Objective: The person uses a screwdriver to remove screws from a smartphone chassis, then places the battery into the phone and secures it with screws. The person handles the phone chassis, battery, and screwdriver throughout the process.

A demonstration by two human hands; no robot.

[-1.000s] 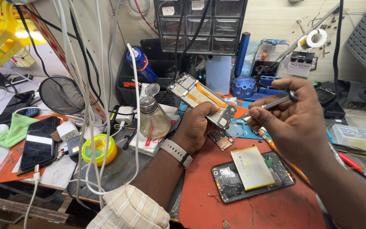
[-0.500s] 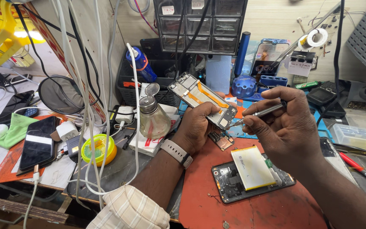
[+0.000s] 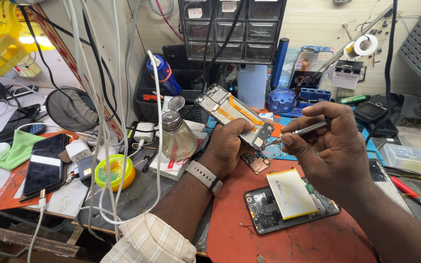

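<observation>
Far left of bench: a dark phone (image 3: 45, 165) lay face up on an orange mat, with a yellow tape roll (image 3: 115, 172) just to its right. A clear glass dispenser bottle (image 3: 177, 135) stood beside my left wrist. My left hand (image 3: 230, 146) gripped the phone frame (image 3: 234, 116) at its lower end, holding it tilted above the red mat (image 3: 288, 238). My right hand (image 3: 332, 146) pinched a metal screwdriver (image 3: 302, 131), tip touching the frame's lower corner. Below my right hand, an opened phone body (image 3: 269, 214) lay flat on the red mat, with a pale battery (image 3: 291, 193) resting on it.
</observation>
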